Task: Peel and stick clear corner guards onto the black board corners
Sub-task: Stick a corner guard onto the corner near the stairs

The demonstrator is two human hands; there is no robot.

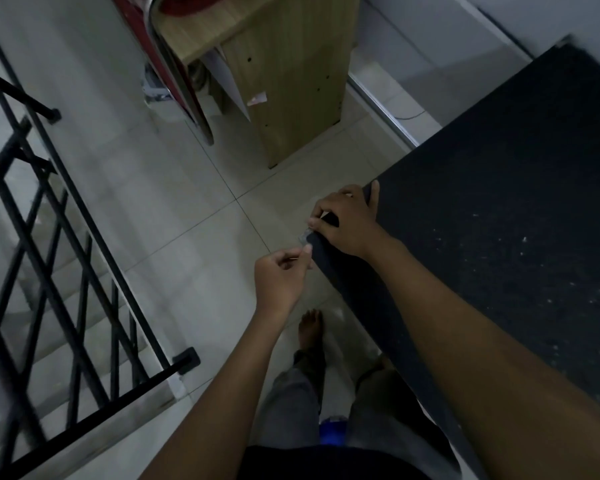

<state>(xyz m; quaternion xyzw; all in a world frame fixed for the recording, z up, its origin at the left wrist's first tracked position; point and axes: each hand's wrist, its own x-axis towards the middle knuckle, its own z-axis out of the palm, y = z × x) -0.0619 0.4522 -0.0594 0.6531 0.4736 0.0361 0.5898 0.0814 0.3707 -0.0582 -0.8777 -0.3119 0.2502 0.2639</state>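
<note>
A large black board [499, 209] fills the right side, its near-left corner pointing toward the floor tiles. A clear corner guard [305, 238] sits at that corner, small and hard to make out. My right hand [347, 220] curls over the board's corner edge, thumb and fingers around it, fingertips at the guard. Just below and to the left, my left hand [281, 271] pinches a thin clear strip at the guard's lower edge, fingers curled.
A wooden cabinet [291, 91] stands ahead beyond the board, with a red chair [174, 77] beside it. A black metal stair railing [66, 254] runs along the left over a stairwell. My bare foot [310, 327] and legs are below on the tiled floor [174, 202].
</note>
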